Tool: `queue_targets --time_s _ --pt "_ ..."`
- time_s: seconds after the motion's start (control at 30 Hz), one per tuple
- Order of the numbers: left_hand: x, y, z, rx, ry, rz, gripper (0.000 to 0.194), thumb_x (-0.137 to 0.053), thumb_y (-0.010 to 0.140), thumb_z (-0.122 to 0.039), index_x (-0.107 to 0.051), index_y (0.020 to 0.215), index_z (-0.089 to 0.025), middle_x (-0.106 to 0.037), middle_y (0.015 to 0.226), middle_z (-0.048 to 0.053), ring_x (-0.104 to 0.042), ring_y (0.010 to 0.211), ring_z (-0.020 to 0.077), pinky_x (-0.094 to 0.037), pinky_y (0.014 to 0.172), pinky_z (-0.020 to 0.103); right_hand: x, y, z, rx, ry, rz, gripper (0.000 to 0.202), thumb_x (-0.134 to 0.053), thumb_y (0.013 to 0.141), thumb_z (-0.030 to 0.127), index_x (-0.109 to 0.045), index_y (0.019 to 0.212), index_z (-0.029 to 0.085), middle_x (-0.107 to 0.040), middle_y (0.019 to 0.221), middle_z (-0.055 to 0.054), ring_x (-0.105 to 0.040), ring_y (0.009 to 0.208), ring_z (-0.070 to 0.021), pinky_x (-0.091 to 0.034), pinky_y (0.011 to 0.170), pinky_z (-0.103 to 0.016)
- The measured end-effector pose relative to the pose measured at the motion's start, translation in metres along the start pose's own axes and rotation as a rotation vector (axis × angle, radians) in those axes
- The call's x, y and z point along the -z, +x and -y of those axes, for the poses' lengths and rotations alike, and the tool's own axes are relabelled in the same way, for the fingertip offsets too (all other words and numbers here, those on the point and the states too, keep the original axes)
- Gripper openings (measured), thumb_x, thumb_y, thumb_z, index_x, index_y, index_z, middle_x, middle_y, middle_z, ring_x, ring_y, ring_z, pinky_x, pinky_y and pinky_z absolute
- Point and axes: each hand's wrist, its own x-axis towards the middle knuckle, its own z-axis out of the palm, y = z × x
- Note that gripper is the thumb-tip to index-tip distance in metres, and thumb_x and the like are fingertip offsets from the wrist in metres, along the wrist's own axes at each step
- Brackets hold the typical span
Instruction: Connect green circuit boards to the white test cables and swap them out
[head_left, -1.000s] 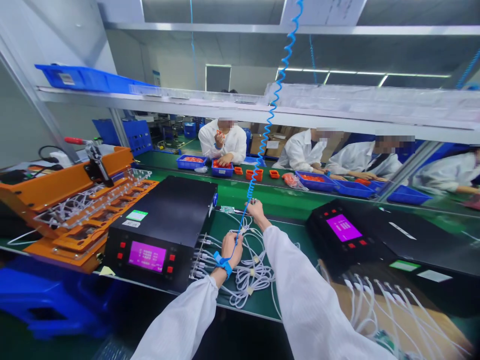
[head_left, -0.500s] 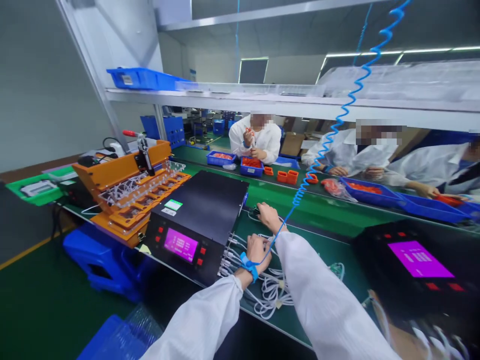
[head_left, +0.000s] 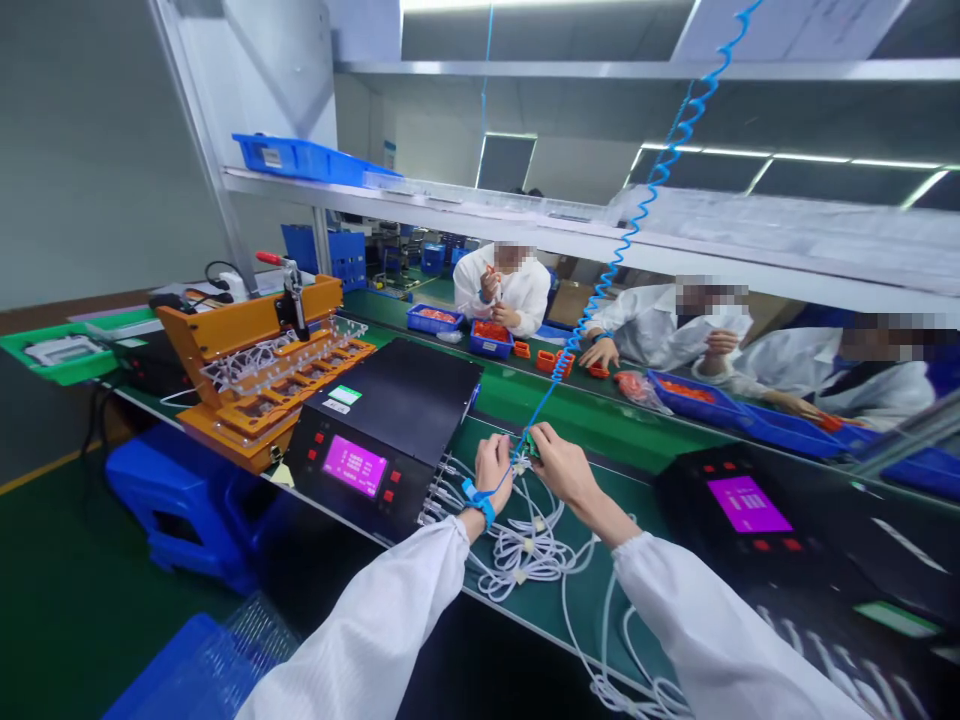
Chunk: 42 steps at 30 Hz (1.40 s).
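My left hand (head_left: 493, 472), with a blue wrist strap (head_left: 480, 503) on it, is closed beside the cable ends at the black box; what its fingers hold is hidden. My right hand (head_left: 562, 466) pinches a small green circuit board (head_left: 531, 446), mostly covered by the fingers. Both hands' fingertips are close together over the green bench mat. White cables (head_left: 525, 555), looped in bundles, lie below the hands. Several of them run into the side of the black box with a lit pink screen (head_left: 355, 466).
An orange test fixture (head_left: 277, 370) with a red-handled clamp stands at left. A second black box (head_left: 739, 500) sits at right. A coiled blue cord (head_left: 611, 265) hangs down across the view. Co-workers in white sit opposite, behind blue bins (head_left: 491, 348) of orange parts.
My right hand has drawn back from beside the black box, bringing the small green board towards my left hand. My left hand has risen slightly. The view has shifted right.
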Motion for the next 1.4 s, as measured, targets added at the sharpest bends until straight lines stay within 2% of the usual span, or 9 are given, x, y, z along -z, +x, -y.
queue_targets --time_s 0.17,0.23,0.43,0.7,0.87,1.0,1.1,1.3,1.4 --pt "0.008 -0.010 0.000 -0.053 0.023 0.046 0.031 -0.039 0.102 -0.031 -0.064 0.087 -0.021 -0.064 0.085 0.008 -0.061 0.089 0.0230 -0.048 0.087 0.034 0.012 -0.008 0.009 0.118 0.038 -0.054 0.047 -0.057 0.084 0.000 -0.059 0.127 0.017 -0.067 0.126 -0.016 -0.066 0.112 -0.0255 -0.051 0.088 -0.031" --pt "0.012 -0.007 0.003 -0.078 0.019 0.079 0.032 -0.041 0.101 -0.036 -0.062 0.083 -0.022 -0.063 0.083 0.007 -0.060 0.090 0.0243 -0.047 0.088 0.036 0.014 -0.010 0.009 0.099 0.019 -0.044 0.047 -0.061 0.084 0.002 -0.059 0.128 0.018 -0.069 0.121 -0.013 -0.066 0.110 -0.0238 -0.052 0.087 -0.030" --pt "0.013 0.004 0.017 -0.111 -0.003 0.141 0.041 -0.034 0.100 -0.052 -0.060 0.089 -0.022 -0.056 0.073 0.003 -0.057 0.076 0.0233 -0.048 0.074 0.033 0.008 -0.014 0.010 0.095 -0.014 -0.077 0.051 -0.065 0.090 0.013 -0.052 0.138 0.019 -0.056 0.142 -0.012 -0.068 0.100 -0.0202 -0.054 0.076 -0.030" --pt "0.011 0.000 0.028 -0.125 0.038 0.181 0.039 -0.042 0.093 -0.056 -0.062 0.084 -0.023 -0.055 0.072 0.004 -0.060 0.078 0.0255 -0.048 0.075 0.037 -0.001 -0.008 0.009 0.213 -0.038 -0.105 0.024 -0.052 0.101 0.012 -0.058 0.124 0.015 -0.069 0.110 -0.011 -0.063 0.103 -0.0223 -0.052 0.081 -0.032" --pt "0.007 0.000 0.025 -0.089 0.013 0.213 0.052 -0.039 0.091 -0.065 -0.066 0.089 -0.021 -0.057 0.085 0.006 -0.064 0.076 0.0241 -0.051 0.069 0.037 -0.003 -0.001 -0.004 0.138 0.038 -0.119 0.017 -0.055 0.099 0.013 -0.062 0.112 0.021 -0.067 0.105 -0.007 -0.063 0.099 -0.0201 -0.051 0.082 -0.029" --pt "0.005 -0.011 0.026 -0.083 -0.011 0.268 0.055 -0.041 0.089 -0.069 -0.064 0.081 -0.020 -0.060 0.085 0.008 -0.064 0.073 0.0238 -0.052 0.067 0.037 -0.003 0.009 -0.027 -0.145 0.128 -0.245 0.027 -0.047 0.095 0.006 -0.057 0.119 0.017 -0.065 0.114 -0.013 -0.063 0.103 -0.0240 -0.052 0.083 -0.034" --pt "0.001 -0.013 0.028 -0.048 -0.054 0.293 0.057 -0.039 0.089 -0.070 -0.063 0.088 -0.019 -0.065 0.082 0.008 -0.063 0.068 0.0232 -0.052 0.062 0.037 0.000 0.010 -0.034 -0.288 0.212 -0.352 0.030 -0.044 0.095 0.007 -0.053 0.123 0.015 -0.063 0.120 -0.015 -0.063 0.108 -0.0251 -0.052 0.089 -0.037" --pt "-0.013 0.006 0.011 -0.018 -0.271 0.291 0.067 -0.058 0.081 -0.068 -0.054 0.124 -0.016 -0.072 0.095 0.010 -0.069 0.074 0.0226 -0.053 0.063 0.033 0.004 -0.008 -0.001 -0.155 0.433 -0.414 0.036 -0.052 0.084 0.004 -0.060 0.114 0.022 -0.068 0.115 -0.005 -0.064 0.108 -0.0189 -0.051 0.092 -0.028" --pt "-0.016 0.013 0.002 -0.067 -0.283 0.375 0.066 -0.059 0.079 -0.070 -0.058 0.118 -0.016 -0.071 0.090 0.008 -0.067 0.073 0.0225 -0.053 0.063 0.033 0.006 -0.013 0.012 -0.140 0.657 -0.501 0.027 -0.056 0.086 0.011 -0.064 0.109 0.022 -0.069 0.112 -0.006 -0.065 0.105 -0.0201 -0.051 0.093 -0.030"
